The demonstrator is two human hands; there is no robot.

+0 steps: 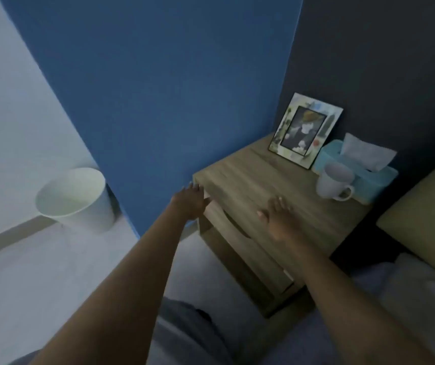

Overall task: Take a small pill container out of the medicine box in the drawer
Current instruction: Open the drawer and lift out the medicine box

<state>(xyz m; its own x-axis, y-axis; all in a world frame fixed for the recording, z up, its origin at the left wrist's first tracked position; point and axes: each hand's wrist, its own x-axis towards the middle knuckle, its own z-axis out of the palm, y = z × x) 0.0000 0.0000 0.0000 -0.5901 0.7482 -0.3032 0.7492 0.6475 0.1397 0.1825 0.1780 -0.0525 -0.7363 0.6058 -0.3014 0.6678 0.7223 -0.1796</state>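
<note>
Reaching toward the wooden bedside table (258, 175) from 6 o'clock, both hands are spread and grasp nothing. The left hand (191, 204) sits at the table's 9 o'clock corner, fingertips against the top edge of the drawer (233, 227). The right hand (276, 219) hovers flat over the drawer front; contact cannot be told.

The drawer appears shut or barely started, so the medicine box and the pill container inside it are hidden. Where they lie within cannot be told.

Handling, as judgement: the drawer front looks stiff and smooth with a curved cut-out pull at its upper edge, the likely hold. A small pill container is probably light, rigid and slick, best pinched round its body with fingertips.

Toward 1 o'clock on the top stand a picture frame (305, 130), a white mug (334, 184) and a pale blue tissue box (369, 177), touching or nearly so. A white bin (76, 198) stands on the floor at 9 o'clock.

No brand, label or writing is legible; the view is dim and soft.
</note>
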